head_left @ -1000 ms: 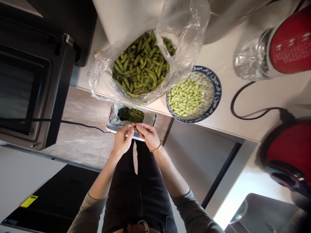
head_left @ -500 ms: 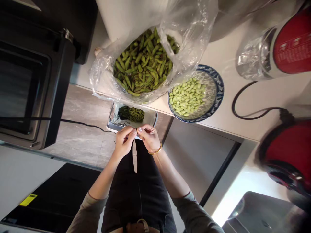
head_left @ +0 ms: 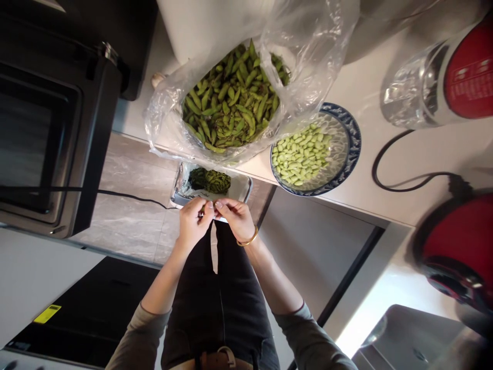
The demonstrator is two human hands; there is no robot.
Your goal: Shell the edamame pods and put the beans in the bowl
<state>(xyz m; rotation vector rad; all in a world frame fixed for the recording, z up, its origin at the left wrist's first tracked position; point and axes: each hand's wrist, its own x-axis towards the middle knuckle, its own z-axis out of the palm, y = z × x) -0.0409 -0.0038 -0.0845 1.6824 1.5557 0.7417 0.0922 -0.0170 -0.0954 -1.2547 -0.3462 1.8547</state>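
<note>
Both your left hand (head_left: 192, 221) and right hand (head_left: 237, 220) pinch narrowly off the near edge of the bench (head_left: 354, 180), by pods (head_left: 231, 105) and beans (head_left: 302, 154); what either grip holds, you can't tell.

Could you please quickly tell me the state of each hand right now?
Left hand: closed in a pinch; what it holds, if anything, cannot be told.
Right hand: also closed in a pinch; anything held is hidden or too small.

Marbled floor (head_left: 129, 218), pale countertop (head_left: 362, 82)
</note>
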